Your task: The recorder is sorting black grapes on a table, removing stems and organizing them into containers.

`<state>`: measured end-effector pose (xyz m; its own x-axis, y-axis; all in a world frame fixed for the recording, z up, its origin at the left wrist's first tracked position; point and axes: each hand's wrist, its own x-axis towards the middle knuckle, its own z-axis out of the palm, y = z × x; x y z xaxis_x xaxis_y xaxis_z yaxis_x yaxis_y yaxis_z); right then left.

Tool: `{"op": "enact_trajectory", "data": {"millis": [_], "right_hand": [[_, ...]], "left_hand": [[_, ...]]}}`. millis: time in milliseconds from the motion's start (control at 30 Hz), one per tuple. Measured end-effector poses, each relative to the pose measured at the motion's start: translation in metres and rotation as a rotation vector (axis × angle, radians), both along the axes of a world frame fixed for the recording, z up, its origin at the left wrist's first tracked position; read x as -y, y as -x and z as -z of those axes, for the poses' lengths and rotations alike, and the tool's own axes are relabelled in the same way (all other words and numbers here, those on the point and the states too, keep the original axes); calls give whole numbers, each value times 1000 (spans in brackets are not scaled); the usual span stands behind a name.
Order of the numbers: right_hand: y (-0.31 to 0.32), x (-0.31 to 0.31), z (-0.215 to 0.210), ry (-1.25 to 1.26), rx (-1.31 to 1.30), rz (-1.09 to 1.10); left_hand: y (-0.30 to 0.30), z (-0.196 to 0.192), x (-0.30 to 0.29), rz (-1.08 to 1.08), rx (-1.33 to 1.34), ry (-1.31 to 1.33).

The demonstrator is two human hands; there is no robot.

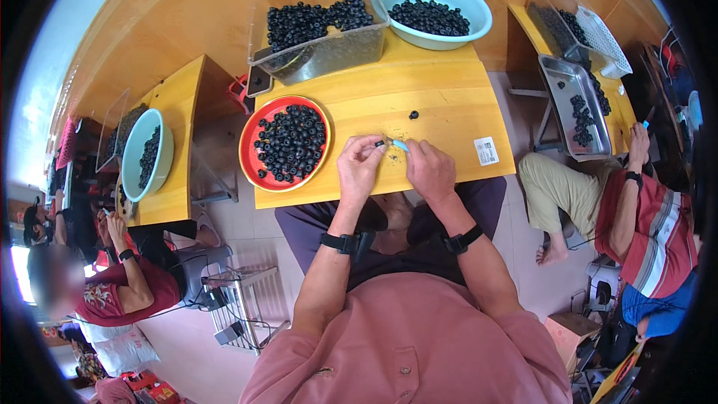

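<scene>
My left hand (pixel 358 164) pinches a small round black bead-like piece (pixel 380 144) between thumb and fingertips, above the yellow wooden table (pixel 359 97). In my right hand (pixel 431 170) is a small tool with a light blue handle (pixel 401 145), its tip turned toward that piece. The tip itself is too small to make out. Fine brownish crumbs (pixel 394 157) lie under and around both hands. One loose black piece (pixel 413 114) rests farther back on the tabletop. To the left of my hands stands a red round tray (pixel 245 146) with a yellow rim, holding many such black pieces.
Behind are a clear plastic bin (pixel 321 57) and a pale blue basin (pixel 437 40), both with black pieces. A white label (pixel 485 151) is at the table's right. People work at side tables (pixel 179 172) left and right; a metal rack (pixel 243 303) stands at left.
</scene>
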<state>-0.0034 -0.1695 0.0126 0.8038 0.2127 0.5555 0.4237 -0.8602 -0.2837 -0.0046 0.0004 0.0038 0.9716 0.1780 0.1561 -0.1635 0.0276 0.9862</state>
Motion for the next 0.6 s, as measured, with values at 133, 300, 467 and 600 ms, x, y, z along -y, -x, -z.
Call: {"op": "enact_trajectory", "data": {"millis": [133, 300, 467, 600], "right_hand": [[3, 1, -3, -7, 30, -5], [3, 5, 0, 5, 6, -8], [2, 4, 1, 11, -1, -4], [2, 2, 0, -7, 33, -1]], "left_hand": [[8, -3, -7, -55, 40, -25], [13, -13, -50, -223, 150, -258], [14, -20, -76, -305, 57, -180], [13, -17, -51, -232, -9, -59]]}}
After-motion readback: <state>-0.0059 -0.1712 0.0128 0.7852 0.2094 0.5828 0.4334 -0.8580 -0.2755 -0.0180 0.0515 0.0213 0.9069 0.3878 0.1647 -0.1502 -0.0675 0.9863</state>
